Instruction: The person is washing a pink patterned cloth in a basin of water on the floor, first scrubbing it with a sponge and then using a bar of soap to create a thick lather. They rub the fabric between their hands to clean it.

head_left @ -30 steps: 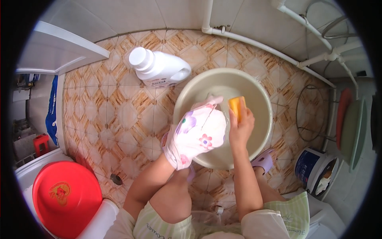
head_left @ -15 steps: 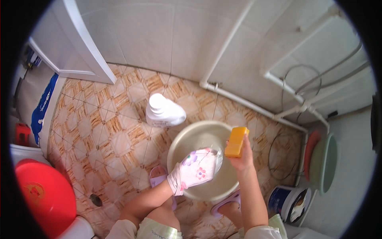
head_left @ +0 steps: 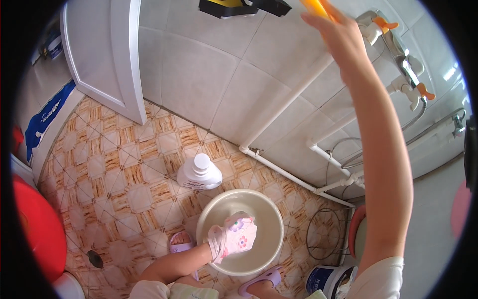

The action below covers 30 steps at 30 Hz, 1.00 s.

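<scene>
My right hand is raised high against the wall at the upper edge, fingers closed round a yellow soap bar that is partly cut off by the frame. My left hand is inside a pale pink flowered fabric cover with a loose cuff at the wrist. It hangs in the cream basin on the floor. The fabric hides its fingers, so whether it is open or closed does not show. A white capped bottle stands just behind the basin.
A black and yellow wall holder is near my right hand. Taps with orange handles and white pipes run along the wall. A red tub is at left, a blue and white bucket at lower right, a white door behind.
My right hand has gone up from above the basin to the wall, carrying the soap bar. My left hand stays in the basin. The view has tilted upward.
</scene>
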{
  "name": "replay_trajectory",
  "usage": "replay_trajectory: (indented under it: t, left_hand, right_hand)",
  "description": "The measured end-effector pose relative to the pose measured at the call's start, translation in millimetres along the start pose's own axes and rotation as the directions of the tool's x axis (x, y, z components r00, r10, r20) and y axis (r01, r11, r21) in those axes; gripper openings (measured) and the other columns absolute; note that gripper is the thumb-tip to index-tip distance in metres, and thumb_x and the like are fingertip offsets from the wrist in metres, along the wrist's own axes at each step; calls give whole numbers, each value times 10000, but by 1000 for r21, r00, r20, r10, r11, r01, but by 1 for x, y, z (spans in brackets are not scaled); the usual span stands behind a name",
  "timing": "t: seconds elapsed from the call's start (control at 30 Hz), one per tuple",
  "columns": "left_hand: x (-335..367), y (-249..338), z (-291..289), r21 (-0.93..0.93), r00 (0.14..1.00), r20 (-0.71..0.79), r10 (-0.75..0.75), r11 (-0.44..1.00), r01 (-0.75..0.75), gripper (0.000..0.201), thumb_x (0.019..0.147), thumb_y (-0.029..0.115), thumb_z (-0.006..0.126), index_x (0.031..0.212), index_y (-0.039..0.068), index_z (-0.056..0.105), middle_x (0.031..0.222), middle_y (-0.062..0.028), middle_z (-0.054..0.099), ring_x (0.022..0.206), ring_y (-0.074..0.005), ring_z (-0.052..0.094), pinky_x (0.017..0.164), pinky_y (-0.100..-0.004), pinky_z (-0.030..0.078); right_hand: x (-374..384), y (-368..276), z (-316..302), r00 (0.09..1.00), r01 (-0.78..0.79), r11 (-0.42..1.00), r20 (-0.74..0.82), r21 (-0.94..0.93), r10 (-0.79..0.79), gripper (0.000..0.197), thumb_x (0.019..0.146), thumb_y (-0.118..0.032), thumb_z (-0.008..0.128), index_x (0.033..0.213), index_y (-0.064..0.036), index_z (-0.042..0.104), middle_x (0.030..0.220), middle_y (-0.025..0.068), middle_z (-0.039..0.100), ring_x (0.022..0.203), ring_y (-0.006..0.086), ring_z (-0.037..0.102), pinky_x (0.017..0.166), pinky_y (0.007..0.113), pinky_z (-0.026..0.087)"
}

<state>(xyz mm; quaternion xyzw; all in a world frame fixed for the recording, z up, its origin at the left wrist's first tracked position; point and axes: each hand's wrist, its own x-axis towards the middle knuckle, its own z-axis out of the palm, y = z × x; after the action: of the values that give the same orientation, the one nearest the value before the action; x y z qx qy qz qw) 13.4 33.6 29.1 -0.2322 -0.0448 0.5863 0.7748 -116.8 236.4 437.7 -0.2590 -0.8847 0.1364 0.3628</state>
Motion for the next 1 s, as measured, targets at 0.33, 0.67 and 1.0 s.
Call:
replay_trajectory:
  t: [0.33,0.67,1.0]
  left_hand:
    - [-5,4,-7,-338,986,65,-152,927,165,154,816,211,533,687,131,552,651,9,497,654,-116,519,590,-268,435]
    - [3,10,-68,-954,954,134,-270,226,198,257,902,241,467,1097,115,576,1034,-41,599,995,-179,570,905,-330,432]
    - [-23,20,-36,466,813,557,168,-874,-138,410,865,255,469,1229,66,448,1174,-70,506,1096,-189,482,988,-327,360]
  right_hand:
    - [51,-84,48,994,-18,845,-97,-535,-41,394,751,-427,597,901,-71,668,913,188,634,849,286,628,764,370,483]
    - [40,-66,61,979,88,915,-135,-393,-153,510,828,-459,520,1137,-53,543,1145,229,508,1068,357,499,884,413,420]
    - [-151,23,45,843,-49,868,486,494,-229,444,848,-425,538,1047,-32,601,988,80,617,976,214,561,899,327,411]
